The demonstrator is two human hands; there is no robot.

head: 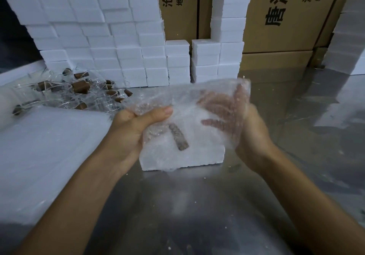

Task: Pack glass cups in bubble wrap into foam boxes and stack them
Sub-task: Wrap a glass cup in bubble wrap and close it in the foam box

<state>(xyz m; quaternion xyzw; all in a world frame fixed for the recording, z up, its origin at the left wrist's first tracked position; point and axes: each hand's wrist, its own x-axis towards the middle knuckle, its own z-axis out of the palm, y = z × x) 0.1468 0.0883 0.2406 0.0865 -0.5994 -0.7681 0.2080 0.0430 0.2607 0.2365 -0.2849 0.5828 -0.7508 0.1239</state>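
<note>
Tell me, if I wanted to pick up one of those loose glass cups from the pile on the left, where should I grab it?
Probably by its brown handle, coming from above. The glass cups lie tumbled together and their clear bodies are hard to make out, while the handles stick out, free to pinch.

White foam boxes point(102, 37), clear bubble wrap point(177, 100), brown-handled cups point(79, 89), black-lettered tan cartons point(286, 18).

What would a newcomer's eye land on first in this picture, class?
At centre, two hands work a sheet of bubble wrap above a white foam box: the left hand pinches its edge, and the right hand shows through it. Behind rises a wall of stacked foam boxes; glass cups lie heaped at left.
</note>
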